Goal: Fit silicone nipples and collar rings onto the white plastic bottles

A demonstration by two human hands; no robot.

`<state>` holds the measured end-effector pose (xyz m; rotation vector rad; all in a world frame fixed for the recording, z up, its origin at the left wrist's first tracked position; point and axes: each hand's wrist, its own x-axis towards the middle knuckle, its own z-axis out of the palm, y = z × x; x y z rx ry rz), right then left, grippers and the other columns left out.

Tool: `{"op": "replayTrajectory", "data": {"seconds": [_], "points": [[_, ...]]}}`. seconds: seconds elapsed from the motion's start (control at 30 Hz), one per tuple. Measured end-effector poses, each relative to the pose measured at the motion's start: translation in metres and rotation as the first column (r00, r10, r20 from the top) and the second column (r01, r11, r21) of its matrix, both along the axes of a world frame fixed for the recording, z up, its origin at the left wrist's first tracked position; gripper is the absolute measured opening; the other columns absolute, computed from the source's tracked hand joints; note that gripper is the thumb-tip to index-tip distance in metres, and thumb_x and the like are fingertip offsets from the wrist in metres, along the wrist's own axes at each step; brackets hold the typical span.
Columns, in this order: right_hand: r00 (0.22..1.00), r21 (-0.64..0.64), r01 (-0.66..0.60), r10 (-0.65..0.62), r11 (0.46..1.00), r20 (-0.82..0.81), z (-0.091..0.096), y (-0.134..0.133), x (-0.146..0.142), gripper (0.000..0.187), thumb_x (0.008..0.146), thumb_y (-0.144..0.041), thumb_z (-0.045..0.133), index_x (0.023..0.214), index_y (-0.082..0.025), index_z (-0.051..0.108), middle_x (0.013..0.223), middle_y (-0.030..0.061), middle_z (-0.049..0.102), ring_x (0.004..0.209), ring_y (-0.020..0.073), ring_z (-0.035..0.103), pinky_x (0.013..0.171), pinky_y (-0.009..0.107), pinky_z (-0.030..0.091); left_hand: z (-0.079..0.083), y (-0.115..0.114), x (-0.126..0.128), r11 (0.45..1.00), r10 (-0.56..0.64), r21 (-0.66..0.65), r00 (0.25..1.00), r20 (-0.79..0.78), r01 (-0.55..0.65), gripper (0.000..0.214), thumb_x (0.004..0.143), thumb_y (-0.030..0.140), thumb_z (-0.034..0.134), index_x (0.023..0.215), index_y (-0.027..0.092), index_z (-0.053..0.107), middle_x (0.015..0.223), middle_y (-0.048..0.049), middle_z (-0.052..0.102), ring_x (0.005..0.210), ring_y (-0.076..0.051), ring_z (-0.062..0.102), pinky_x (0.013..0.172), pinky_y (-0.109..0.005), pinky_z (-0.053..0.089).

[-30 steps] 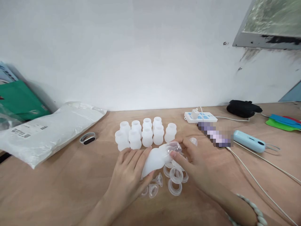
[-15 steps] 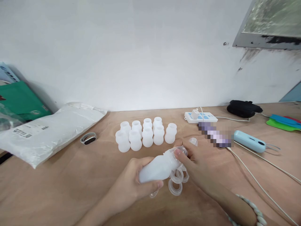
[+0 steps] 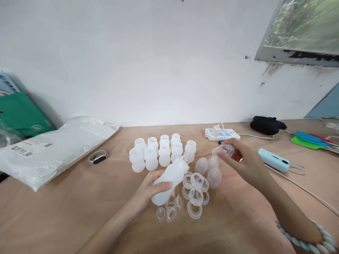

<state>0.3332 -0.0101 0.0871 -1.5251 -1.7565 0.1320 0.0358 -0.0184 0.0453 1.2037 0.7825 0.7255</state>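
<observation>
My left hand [image 3: 152, 188] is wrapped around a frosted white baby bottle [image 3: 169, 181], which tilts up to the right with a clear nipple [image 3: 186, 158] at its top. Off to the right, my right hand [image 3: 241, 157] grips a clear domed bottle cap [image 3: 225, 150], apart from the bottle. Between the hands lie several clear collar rings [image 3: 196, 196], partly overlapping. Close behind these, several clear domed caps [image 3: 214, 177] stand on the table. Below the bottle are loose clear nipples [image 3: 171, 213]. Several open white bottles [image 3: 150, 158] stand upright in rows behind.
A white plastic parcel [image 3: 58, 148] and a fitness band [image 3: 97, 157] lie on the left. Toward the right are a power strip [image 3: 230, 134], a light-blue handheld device [image 3: 274, 159], a black pouch [image 3: 268, 125] and cables. The wall [image 3: 159, 70] stands behind the table.
My right hand has moved from the bottle's top to the right, carrying the domed cap. The bottle's nipple now shows uncovered. My left hand still holds the bottle, now tilted more upright.
</observation>
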Motion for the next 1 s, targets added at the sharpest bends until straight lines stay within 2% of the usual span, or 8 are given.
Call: {"op": "replayTrajectory", "data": {"seconds": [0.1,0.23,0.3,0.4,0.5,0.57,0.7,1.0], "points": [[0.964,-0.159,-0.01,0.052,0.987,0.259,-0.012,-0.005,0.005,0.031,0.081,-0.053,0.067,0.086,-0.023,0.06,0.06,-0.004,0.052,0.053,0.0169,0.049,0.05,0.028,0.033,0.0,-0.001,0.004,0.999,0.05,0.022,0.998,-0.049,-0.049,0.041,0.067,0.051,0.076,0.081,0.014,0.064,0.065,-0.0018,0.065,0.052,-0.013,0.056,0.047,-0.022,0.044],[0.961,-0.093,-0.003,0.028,0.996,0.276,-0.014,-0.014,-0.009,0.033,0.082,-0.054,0.067,0.092,-0.024,0.059,0.064,-0.0029,0.054,0.056,0.0182,0.05,0.052,0.029,0.034,0.002,-0.008,0.007,0.975,0.133,0.193,0.983,-0.127,-0.107,0.035,0.072,0.044,0.074,0.089,0.014,0.066,0.069,-0.0008,0.065,0.059,-0.015,0.055,0.052,-0.023,0.044],[0.969,-0.064,-0.073,0.086,0.995,0.232,-0.008,-0.017,-0.02,0.028,0.09,-0.048,0.058,0.102,-0.024,0.061,0.066,-0.0018,0.055,0.058,0.0187,0.051,0.055,0.03,0.037,0.003,-0.012,0.008,0.938,0.17,0.333,0.968,-0.186,-0.101,0.033,0.077,0.04,0.072,0.098,0.015,0.068,0.078,-0.0016,0.068,0.065,-0.016,0.057,0.056,-0.024,0.045],[0.946,-0.035,-0.171,0.174,0.985,0.273,0.001,-0.018,-0.033,0.021,0.096,-0.038,0.049,0.096,-0.023,0.063,0.069,0.0009,0.058,0.064,0.0201,0.056,0.061,0.032,0.041,0.005,-0.018,0.007,0.854,0.24,0.518,0.922,-0.303,-0.052,0.031,0.082,0.035,0.071,0.108,0.019,0.069,0.091,-0.0028,0.072,0.075,-0.021,0.062,0.065,-0.028,0.05],[0.897,0.062,-0.156,0.115,0.986,0.428,-0.002,-0.013,-0.034,0.016,0.092,-0.035,0.056,0.095,-0.022,0.064,0.09,0.0075,0.063,0.083,0.0259,0.061,0.073,0.038,0.045,0.007,-0.023,0.005,0.778,0.319,0.627,0.879,-0.355,-0.029,0.033,0.082,0.031,0.071,0.113,0.021,0.067,0.094,-0.0024,0.075,0.083,-0.024,0.067,0.071,-0.031,0.053],[0.848,0.082,-0.128,0.066,0.988,0.526,-0.01,-0.008,-0.031,0.019,0.088,-0.036,0.062,0.099,-0.021,0.065,0.101,0.0104,0.063,0.089,0.029,0.061,0.076,0.04,0.046,0.008,-0.024,0.004,0.743,0.356,0.668,0.866,-0.352,-0.035,0.036,0.082,0.029,0.07,0.117,0.022,0.066,0.097,-0.002,0.076,0.084,-0.025,0.068,0.074,-0.032,0.054],[0.78,0.038,-0.076,0.036,0.996,0.624,-0.025,-0.001,-0.025,0.019,0.085,-0.036,0.066,0.091,-0.018,0.062,0.093,0.0111,0.067,0.087,0.0312,0.063,0.074,0.042,0.047,0.01,-0.026,0.003,0.705,0.391,0.708,0.85,-0.353,-0.03,0.035,0.082,0.027,0.069,0.116,0.022,0.066,0.1,-0.0025,0.077,0.089,-0.026,0.07,0.079,-0.035,0.054],[0.878,0.108,0.001,-0.053,0.994,0.477,-0.019,-0.01,-0.012,0.015,0.089,-0.035,0.055,0.094,-0.021,0.058,0.087,0.007,0.069,0.082,0.0295,0.063,0.071,0.041,0.045,0.009,-0.024,-0.001,0.692,0.408,0.721,0.836,-0.367,-0.021,0.042,0.082,0.032,0.069,0.122,0.021,0.064,0.104,-0.0054,0.077,0.091,-0.028,0.07,0.075,-0.036,0.056]]}}
